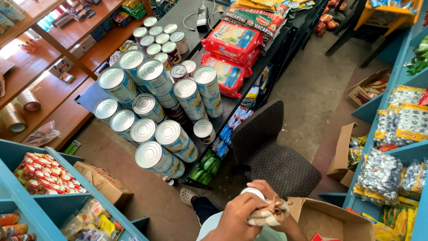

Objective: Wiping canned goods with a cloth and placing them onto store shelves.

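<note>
Head view: my left hand (238, 214) cups a small tin (253, 192) at six o'clock, fingers wrapped tight to steady it, while my right hand (272, 201) clenches a beige cloth (267, 214) against it — stacked cans (154, 107) crowd the dark counter (232, 109) at eleven o'clock.

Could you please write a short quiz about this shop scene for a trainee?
1. True or false: the hands press a beige cloth against a small can.
2. Where do the large cans stand? A) on the dark counter B) inside the open cardboard box C) on the dark wicker chair
3. Fill in: the red snack packets lie on the ____.

Key: 1 true. 2 A. 3 counter. The left hand lies over the cloth; the right hand is behind the can.
</note>
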